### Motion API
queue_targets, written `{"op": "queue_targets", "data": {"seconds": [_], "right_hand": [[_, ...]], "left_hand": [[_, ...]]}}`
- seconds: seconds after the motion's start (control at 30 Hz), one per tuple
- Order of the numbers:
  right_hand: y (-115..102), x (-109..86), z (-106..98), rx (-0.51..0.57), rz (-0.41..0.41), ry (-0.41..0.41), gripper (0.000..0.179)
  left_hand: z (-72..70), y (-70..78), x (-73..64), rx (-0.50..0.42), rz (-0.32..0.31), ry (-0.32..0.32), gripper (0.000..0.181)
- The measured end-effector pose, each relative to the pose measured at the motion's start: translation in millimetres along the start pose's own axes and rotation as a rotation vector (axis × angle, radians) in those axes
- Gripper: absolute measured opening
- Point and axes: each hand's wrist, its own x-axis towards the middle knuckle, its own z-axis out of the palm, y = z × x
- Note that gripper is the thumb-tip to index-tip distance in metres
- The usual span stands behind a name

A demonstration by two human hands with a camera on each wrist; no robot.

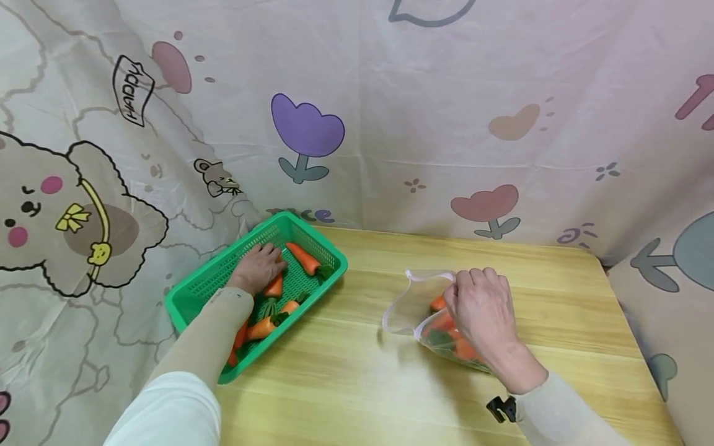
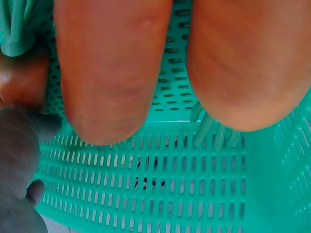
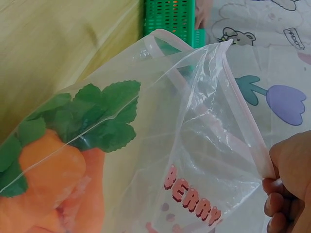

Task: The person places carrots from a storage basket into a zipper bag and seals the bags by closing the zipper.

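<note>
In the head view my left hand (image 1: 258,269) reaches into a green plastic basket (image 1: 192,297), its fingers bent over an orange carrot (image 1: 274,287). In the left wrist view, grey-looking fingers (image 2: 17,145) lie against a carrot (image 2: 22,85) with a green stem. My right hand (image 1: 484,303) pinches the rim of a clear zip bag (image 1: 404,310) between thumb and fingers. The bag's mouth gapes toward the basket. Inside it are several orange carrots (image 3: 51,165) with green leaves (image 3: 109,114). Pink "BERRY" lettering (image 3: 192,196) marks the bag.
More carrots lie in the basket, one near its far right corner (image 1: 304,259) and others close to the near side (image 1: 259,329). The wooden table (image 1: 334,384) meets a patterned cloth backdrop (image 1: 390,124) at the back and sides. A black clip (image 1: 502,409) sits at the right wrist.
</note>
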Motion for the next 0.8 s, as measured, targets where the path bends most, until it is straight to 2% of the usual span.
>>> {"op": "queue_targets", "data": {"seconds": [0.17, 0.47, 0.63, 0.8], "right_hand": [[-2, -0.3, -1, 0.008, 0.011, -0.019, 0.018], [1, -4.3, -3, 0.001, -0.011, -0.037, 0.021], [0, -5.0, -4, 0.01, -0.009, -0.043, 0.02], [-1, -4.7, -3, 0.01, -0.013, -0.028, 0.018]], "left_hand": [[-1.3, -4.0, -6.6, 0.003, 0.003, 0.033, 0.044], [-9.5, -20.9, -20.5, -0.003, 0.065, 0.102, 0.05], [-16.6, -30.9, -32.2, 0.006, 0.072, 0.156, 0.051], [-21.5, -43.1, -45.5, 0.03, 0.048, 0.137, 0.051]]}}
